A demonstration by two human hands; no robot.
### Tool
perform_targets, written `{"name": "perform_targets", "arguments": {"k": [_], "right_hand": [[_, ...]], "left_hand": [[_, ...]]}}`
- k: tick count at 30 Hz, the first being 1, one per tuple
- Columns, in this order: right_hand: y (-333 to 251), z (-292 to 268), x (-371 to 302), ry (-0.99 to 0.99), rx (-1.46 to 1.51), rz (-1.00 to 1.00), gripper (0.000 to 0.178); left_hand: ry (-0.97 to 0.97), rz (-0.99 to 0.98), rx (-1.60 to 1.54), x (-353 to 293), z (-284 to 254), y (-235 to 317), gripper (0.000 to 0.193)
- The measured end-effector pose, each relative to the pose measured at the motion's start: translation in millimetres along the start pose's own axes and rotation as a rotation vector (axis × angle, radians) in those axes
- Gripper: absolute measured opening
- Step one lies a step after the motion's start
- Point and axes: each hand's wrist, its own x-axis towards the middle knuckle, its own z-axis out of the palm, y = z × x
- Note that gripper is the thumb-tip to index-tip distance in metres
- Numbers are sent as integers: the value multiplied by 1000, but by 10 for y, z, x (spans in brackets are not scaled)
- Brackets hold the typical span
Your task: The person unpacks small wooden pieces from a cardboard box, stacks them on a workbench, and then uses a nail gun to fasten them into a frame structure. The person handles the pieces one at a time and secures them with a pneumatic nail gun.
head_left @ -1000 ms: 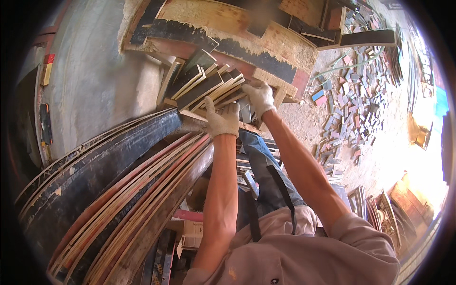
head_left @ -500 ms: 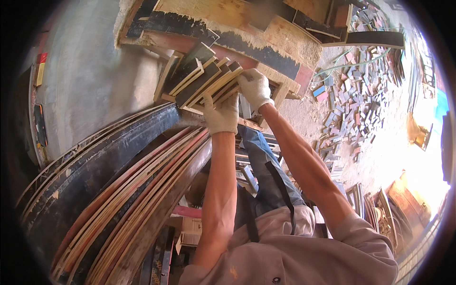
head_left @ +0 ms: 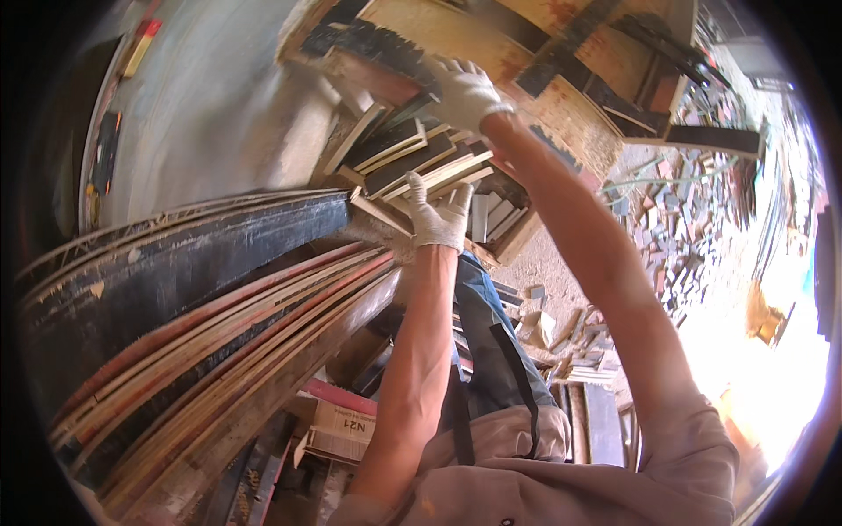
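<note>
Both of my hands wear white knit gloves. My left hand is at the near ends of a stack of short plywood strips, thumb and fingers spread apart; whether it touches them I cannot tell. The strips have dark faces and pale edges and lean in a wooden frame below the bench. My right hand is stretched beyond the stack, over the edge of the wooden workbench. Its fingers are extended and slightly blurred, with nothing visible in them.
Long curved plywood sheets are stacked on edge at left, beside a dark board. Many small wood offcuts litter the floor at right. A cardboard box sits near my left forearm. Dark strips lie on the bench.
My right hand has left the strips and moved up and away over the bench edge. My left hand stays by the stack, its fingers now wider apart. The whole view has shifted slightly.
</note>
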Motion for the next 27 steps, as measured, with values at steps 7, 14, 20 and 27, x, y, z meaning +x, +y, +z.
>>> {"name": "perform_targets", "arguments": {"k": [7, 14, 20, 27], "right_hand": [[-236, 152, 576, -684, -185, -224, 72], [-110, 253, 621, -741, -85, -185, 73], [-409, 118, 619, -627, -159, -352, 51], [-349, 419, 619, -396, -261, -367, 40]], "left_hand": [[108, 107, -80, -21, -6, -100, 93], [117, 92, -144, -40, 63, -152, 93], [129, 128, -181, -73, 256, -48, 88], [201, 89, -95, -164, 530, -44, 106]]}}
